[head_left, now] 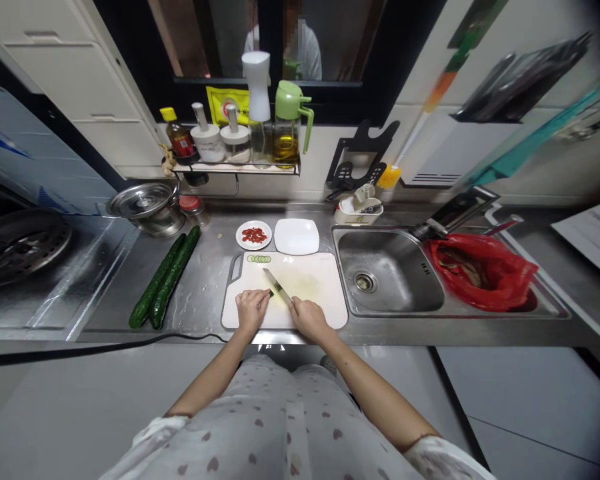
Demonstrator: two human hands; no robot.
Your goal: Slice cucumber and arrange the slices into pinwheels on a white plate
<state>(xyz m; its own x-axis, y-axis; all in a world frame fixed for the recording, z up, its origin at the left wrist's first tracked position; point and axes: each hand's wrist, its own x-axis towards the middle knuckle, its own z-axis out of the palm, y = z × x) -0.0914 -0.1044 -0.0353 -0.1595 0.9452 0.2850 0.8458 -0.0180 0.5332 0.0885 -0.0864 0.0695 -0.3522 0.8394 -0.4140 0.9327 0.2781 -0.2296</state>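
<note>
A white cutting board [325,287] with a grey handle end lies on the steel counter in front of me. My left hand [253,310] is closed over a short piece of cucumber [271,293], mostly hidden by the fingers, with a dark green end showing. Gripped in my right hand [309,318] is a knife [277,285], its blade slanting up and left beside that piece. A row of pale green cucumber rounds [259,259] shows at the board's upper left. Two whole cucumbers [167,280] lie side by side to the left.
Behind the board are a small plate of chopped red pieces [254,235] and a white square plate [297,236]. The sink [390,273] is at right, beside a red plastic bag [500,273]. A lidded steel pot [150,207] and a seasoning rack [237,168] stand behind.
</note>
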